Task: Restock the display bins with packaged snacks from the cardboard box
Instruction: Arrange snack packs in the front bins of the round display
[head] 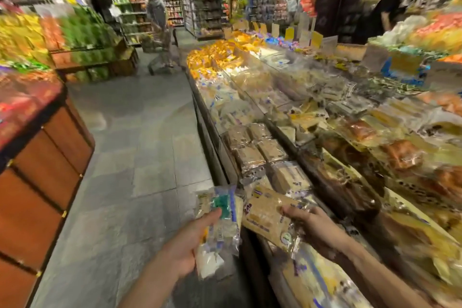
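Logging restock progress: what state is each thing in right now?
left hand: grips green-label packet
green-label packet: held, not in a bin
right hand: grips tan packet
tan packet: held over display bins
display bins: heaped with packets

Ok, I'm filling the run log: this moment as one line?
left hand: holds clear snack pack | right hand: holds tan snack pack at display bin | cardboard box: not in view

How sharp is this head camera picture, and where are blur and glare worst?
Head view: motion blur smears the whole frame, heaviest on the orange wooden display stand; the wide-angle lens bends the long display bins; glare glints off the clear-wrapped tan snack packet in the right hand, its print unreadable.
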### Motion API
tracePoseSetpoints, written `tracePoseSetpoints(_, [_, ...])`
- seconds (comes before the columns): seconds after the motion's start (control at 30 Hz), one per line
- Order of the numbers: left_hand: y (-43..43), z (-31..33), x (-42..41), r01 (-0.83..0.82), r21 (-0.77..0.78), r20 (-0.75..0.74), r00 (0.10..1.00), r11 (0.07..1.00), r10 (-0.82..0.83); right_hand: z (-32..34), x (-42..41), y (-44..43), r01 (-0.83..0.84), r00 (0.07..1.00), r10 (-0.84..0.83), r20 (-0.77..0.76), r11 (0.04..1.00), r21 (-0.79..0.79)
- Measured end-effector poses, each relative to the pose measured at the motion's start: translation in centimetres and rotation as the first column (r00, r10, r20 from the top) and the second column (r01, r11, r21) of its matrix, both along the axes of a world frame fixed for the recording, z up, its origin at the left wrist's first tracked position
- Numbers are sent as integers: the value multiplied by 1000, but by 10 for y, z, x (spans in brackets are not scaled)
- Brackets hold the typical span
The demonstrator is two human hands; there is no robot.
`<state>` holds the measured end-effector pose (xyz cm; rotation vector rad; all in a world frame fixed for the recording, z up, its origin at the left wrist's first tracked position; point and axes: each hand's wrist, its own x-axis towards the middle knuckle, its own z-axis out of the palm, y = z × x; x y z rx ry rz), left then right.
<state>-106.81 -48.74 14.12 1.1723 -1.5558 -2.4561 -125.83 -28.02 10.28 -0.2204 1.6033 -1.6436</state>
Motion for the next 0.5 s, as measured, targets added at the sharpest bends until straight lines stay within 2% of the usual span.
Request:
tracePoseSetpoints(0.13, [-73, -10, -50, 19, -14, -4, 1000, 1000, -19, -19, -39, -68, 87, 995, -86, 51, 996, -23])
tracePoseSetpoints(0.3, [-160, -10, -118, 124, 43, 31, 992, 991, -125, -38, -90, -137, 244, 929, -208, 305, 966, -86])
tracePoseSetpoints(0.37, [-192, -2, -146, 171, 36, 20, 985, 985, -172, -32, -112, -163, 306, 911, -279, 303, 951, -46])
tracePoseSetpoints(0.5, [-242, 11, -200, 227, 23, -9, 974, 974, -227, -24, -166, -208, 413, 889, -415, 194, 909, 53])
